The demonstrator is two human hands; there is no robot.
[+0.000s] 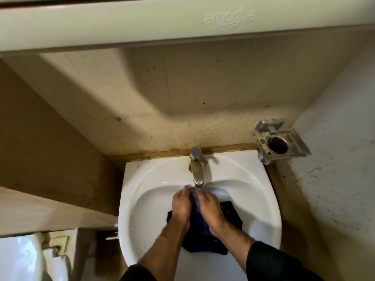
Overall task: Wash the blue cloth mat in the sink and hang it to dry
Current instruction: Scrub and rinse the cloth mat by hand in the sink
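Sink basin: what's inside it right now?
The blue cloth mat lies bunched in the sink, with both hands gripping it under the faucet: left hand, right hand. The drain and basin bottom are covered by the mat.

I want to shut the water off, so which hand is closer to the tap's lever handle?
Right. The right hand grips the blue cloth mat just below the spout, under the lever handle, which angles right. The left hand is slightly farther left.
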